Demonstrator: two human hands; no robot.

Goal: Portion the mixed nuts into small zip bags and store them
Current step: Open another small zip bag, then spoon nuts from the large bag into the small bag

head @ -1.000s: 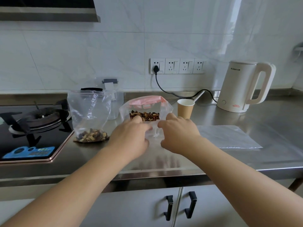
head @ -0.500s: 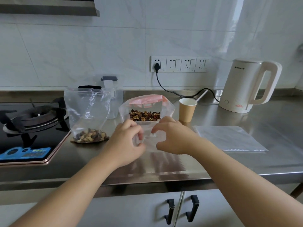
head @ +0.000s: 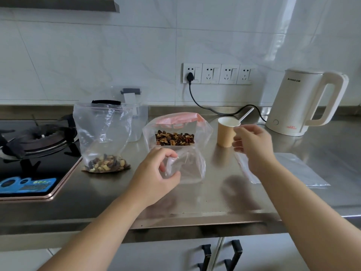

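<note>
Head view: my left hand pinches the empty zip bag at 6 o'clock of the nut bag, my right hand, loosely curled and holding nothing, nears the paper cup; risk of a knocked cup or the bag mouth collapsing.

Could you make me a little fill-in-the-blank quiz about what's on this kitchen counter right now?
1. The left hand holds an empty ____.
2. The right hand is beside the paper ____.
3. The kettle stands at the counter's ____ end.
4. The bag by the stove holds some ____ at its bottom.

Missing words: bag; cup; right; nuts
</note>
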